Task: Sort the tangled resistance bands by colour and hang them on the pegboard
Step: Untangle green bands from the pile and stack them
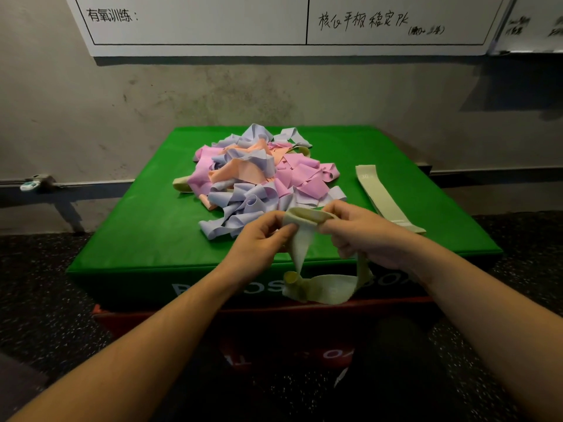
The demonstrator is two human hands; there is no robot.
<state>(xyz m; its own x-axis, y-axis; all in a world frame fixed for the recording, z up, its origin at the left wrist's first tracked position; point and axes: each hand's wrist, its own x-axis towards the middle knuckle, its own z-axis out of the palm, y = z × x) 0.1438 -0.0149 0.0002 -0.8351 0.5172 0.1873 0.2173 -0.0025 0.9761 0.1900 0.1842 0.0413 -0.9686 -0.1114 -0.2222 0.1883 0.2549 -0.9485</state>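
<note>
A tangled pile of resistance bands (256, 175) in pink, lilac and peach lies on the middle of a green padded box (137, 226). Both my hands hold one pale green band (323, 287) above the box's near edge. My left hand (259, 242) pinches its top left end. My right hand (362, 229) grips the top right, and the band's loop hangs down over the box front. A second pale green band (380, 196) lies flat on the right side of the box. No pegboard is in view.
The green box sits on a red box (158, 321) on a dark speckled floor. A grey wall rises behind, with a whiteboard (213, 22) bearing handwriting at the top. A rail (76, 185) runs along the wall at left.
</note>
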